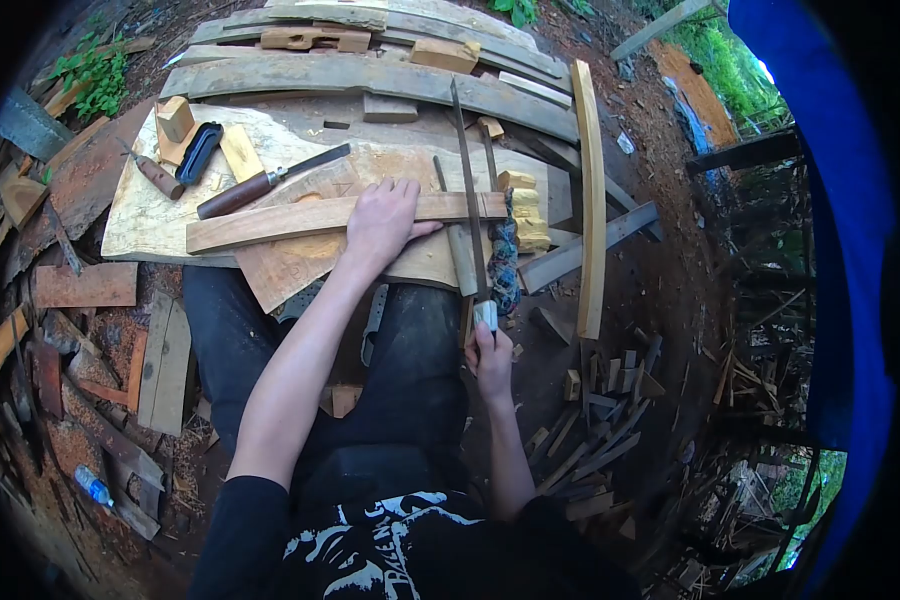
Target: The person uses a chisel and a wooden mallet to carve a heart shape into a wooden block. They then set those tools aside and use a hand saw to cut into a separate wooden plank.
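A pale strip of wood (280, 222) lies across the workbench board (140, 212). My left hand (383, 217) grips it from above, fingers over the far edge and thumb stretched right along the near edge. My right hand (490, 362) is closed around the whitish handle of a saw (473, 210). Its long, dark, narrow blade points away from me and crosses the strip near its right end. Beside the blade lies a cloth-wrapped tool (504, 255). A wooden-handled chisel (238, 195) rests behind the strip's left half.
A smaller wooden-handled tool (157, 177), a black plane-like tool (199, 153) and wood blocks sit at the bench's left. Long planks (370, 80) lie behind. An upright-looking beam (590, 200) stands right. Offcuts (600, 410) and a plastic bottle (93, 485) lie on the ground.
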`<state>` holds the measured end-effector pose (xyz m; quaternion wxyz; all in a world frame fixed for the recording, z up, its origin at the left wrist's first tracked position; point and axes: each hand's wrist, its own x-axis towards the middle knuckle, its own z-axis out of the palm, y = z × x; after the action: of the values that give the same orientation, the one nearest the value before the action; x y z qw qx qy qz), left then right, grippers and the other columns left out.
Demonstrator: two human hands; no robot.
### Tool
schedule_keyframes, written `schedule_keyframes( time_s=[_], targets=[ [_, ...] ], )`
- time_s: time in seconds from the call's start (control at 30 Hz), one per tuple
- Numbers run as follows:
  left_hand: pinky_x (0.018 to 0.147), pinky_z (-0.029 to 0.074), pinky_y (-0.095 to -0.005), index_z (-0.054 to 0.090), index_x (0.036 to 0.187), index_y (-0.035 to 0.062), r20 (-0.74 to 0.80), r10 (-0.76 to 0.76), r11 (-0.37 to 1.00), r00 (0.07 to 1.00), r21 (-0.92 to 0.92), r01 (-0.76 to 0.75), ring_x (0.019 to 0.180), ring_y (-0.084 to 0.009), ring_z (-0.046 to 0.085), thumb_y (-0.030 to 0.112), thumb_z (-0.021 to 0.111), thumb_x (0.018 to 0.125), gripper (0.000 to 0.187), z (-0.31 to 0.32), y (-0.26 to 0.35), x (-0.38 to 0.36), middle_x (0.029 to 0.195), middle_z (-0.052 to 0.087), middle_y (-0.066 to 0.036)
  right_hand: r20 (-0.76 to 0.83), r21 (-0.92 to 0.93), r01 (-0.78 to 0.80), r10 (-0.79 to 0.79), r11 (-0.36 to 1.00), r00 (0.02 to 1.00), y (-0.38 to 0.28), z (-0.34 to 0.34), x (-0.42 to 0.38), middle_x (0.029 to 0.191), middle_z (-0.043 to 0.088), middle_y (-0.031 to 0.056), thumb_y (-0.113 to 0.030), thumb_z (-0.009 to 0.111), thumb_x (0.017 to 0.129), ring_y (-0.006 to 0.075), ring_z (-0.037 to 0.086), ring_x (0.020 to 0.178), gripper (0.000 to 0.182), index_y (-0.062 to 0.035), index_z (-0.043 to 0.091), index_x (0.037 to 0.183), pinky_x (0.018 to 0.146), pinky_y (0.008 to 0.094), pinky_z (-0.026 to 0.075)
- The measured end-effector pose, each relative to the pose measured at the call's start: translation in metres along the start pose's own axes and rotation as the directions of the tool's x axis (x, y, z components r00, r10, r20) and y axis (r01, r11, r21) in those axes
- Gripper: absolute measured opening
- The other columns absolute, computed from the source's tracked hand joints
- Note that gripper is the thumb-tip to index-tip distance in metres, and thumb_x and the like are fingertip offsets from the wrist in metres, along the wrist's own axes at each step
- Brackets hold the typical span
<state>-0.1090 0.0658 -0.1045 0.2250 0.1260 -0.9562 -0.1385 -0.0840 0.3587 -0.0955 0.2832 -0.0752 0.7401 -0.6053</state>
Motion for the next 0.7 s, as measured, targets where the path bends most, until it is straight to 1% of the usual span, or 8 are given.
schedule_keyframes(
  time_s=[0.1,0.17,0.3,0.37,0.5,0.57,0.63,0.7],
  targets=[
    [0.082,0.054,-0.0402,0.062,0.102,0.0050,-0.003,-0.004,1.000,1.000,-0.006,0.004,0.094,-0.0269,0.066,0.058,0.078,0.080,0.059,-0.002,0.001,0.003,0.095,0.065,-0.009,-0.010,0.042,0.010,-0.010,0.999,1.000,0.002,0.014,0.018,0.065,0.047,-0.0056,-0.039,0.059,0.108,0.0028,0.042,0.054,0.039,-0.0086,0.055,0.084,0.048,0.0223,0.030],
    [0.082,0.054,-0.0404,0.062,0.102,0.0050,0.012,-0.012,1.000,1.000,-0.008,0.012,0.094,-0.0270,0.066,0.058,0.078,0.080,0.059,-0.001,0.002,0.002,0.095,0.065,-0.009,-0.050,-0.012,0.098,-0.098,0.995,0.994,0.004,0.018,0.023,0.058,0.046,-0.0029,-0.042,0.054,0.109,0.0050,0.039,0.047,0.046,-0.0068,0.055,0.080,0.044,0.0239,0.028],
    [0.081,0.053,-0.0402,0.063,0.102,0.0051,-0.048,0.028,1.000,0.998,-0.005,-0.028,0.094,-0.0272,0.066,0.059,0.077,0.080,0.060,0.000,0.000,0.001,0.095,0.066,-0.009,-0.075,0.020,0.116,-0.115,0.993,0.991,0.002,0.013,0.019,0.059,0.046,-0.0031,-0.038,0.056,0.109,0.0046,0.038,0.047,0.044,-0.0067,0.055,0.079,0.045,0.0242,0.028],
    [0.081,0.053,-0.0402,0.063,0.102,0.0053,-0.052,0.053,0.999,0.997,-0.001,-0.053,0.095,-0.0272,0.066,0.059,0.077,0.080,0.060,-0.004,0.004,0.005,0.096,0.066,-0.009,-0.040,0.058,0.092,-0.089,0.994,0.995,-0.002,0.007,0.014,0.070,0.046,-0.0085,-0.035,0.063,0.106,0.0002,0.041,0.058,0.032,-0.0082,0.058,0.090,0.050,0.0203,0.030],
    [0.084,0.052,-0.0402,0.063,0.103,0.0055,-0.007,0.052,0.998,0.999,-0.026,-0.052,0.096,-0.0273,0.066,0.058,0.077,0.080,0.059,-0.007,0.023,0.016,0.096,0.067,-0.009,-0.089,0.093,0.102,-0.094,0.990,0.992,-0.012,-0.003,0.005,0.069,0.046,-0.0089,-0.034,0.063,0.106,-0.0003,0.041,0.058,0.031,-0.0081,0.058,0.089,0.050,0.0201,0.029],
    [0.085,0.051,-0.0403,0.063,0.104,0.0055,-0.005,0.068,0.997,0.998,-0.029,-0.068,0.096,-0.0274,0.065,0.058,0.077,0.080,0.059,-0.001,0.032,0.020,0.096,0.067,-0.010,-0.138,0.036,0.138,-0.132,0.990,0.982,-0.015,-0.009,0.004,0.059,0.047,-0.0034,-0.040,0.056,0.109,0.0044,0.040,0.048,0.043,-0.0064,0.056,0.082,0.045,0.0237,0.028],
    [0.084,0.049,-0.0371,0.063,0.103,0.0049,0.032,0.071,0.997,0.997,0.008,-0.071,0.098,-0.0239,0.063,0.059,0.077,0.078,0.061,0.008,0.041,0.020,0.097,0.066,-0.009,-0.130,0.032,0.129,-0.124,0.991,0.984,-0.012,-0.018,0.008,0.059,0.047,-0.0033,-0.042,0.055,0.109,0.0043,0.040,0.048,0.045,-0.0064,0.056,0.082,0.045,0.0235,0.028],
    [0.082,0.052,-0.0391,0.063,0.102,0.0042,0.017,0.101,0.995,0.995,-0.011,-0.100,0.098,-0.0269,0.066,0.060,0.075,0.081,0.061,0.010,0.040,0.023,0.097,0.067,-0.011,-0.121,0.024,0.100,-0.096,0.995,0.988,-0.009,-0.024,0.008,0.059,0.047,-0.0032,-0.046,0.053,0.109,0.0043,0.040,0.047,0.048,-0.0063,0.056,0.082,0.044,0.0232,0.028]
  ],
)
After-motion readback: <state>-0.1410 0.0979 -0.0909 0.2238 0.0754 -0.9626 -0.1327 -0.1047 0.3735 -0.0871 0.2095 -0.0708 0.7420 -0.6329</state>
